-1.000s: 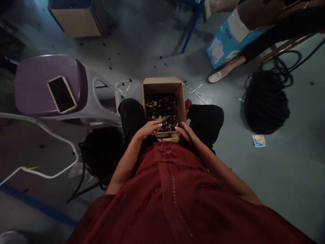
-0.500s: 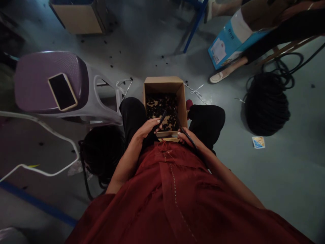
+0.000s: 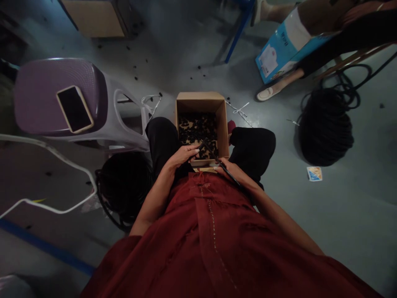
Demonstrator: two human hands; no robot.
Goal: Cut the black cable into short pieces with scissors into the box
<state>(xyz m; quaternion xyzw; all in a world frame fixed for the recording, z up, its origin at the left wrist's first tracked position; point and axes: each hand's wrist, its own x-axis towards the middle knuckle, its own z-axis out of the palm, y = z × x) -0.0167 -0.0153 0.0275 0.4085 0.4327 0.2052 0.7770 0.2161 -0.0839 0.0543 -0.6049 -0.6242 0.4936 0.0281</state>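
A: What do your hands do now?
B: Your right hand [image 3: 228,170] is grasping a black cord [image 3: 230,173]. Your left hand [image 3: 182,156] is curled at its other end, but I cannot tell if it grips.
A: And the small black pieces [image 3: 194,132]?
B: They lie in the cardboard box [image 3: 201,99], between your knees [image 3: 252,151].

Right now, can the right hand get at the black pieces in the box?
Probably yes: the right hand rests at the cardboard box's near edge, and the way to the black pieces looks free.

Dim room, grey painted floor [image 3: 350,223], mauve plastic chair [image 3: 40,95], blue floor stripe [image 3: 43,247], blue metal chair leg [image 3: 237,41]
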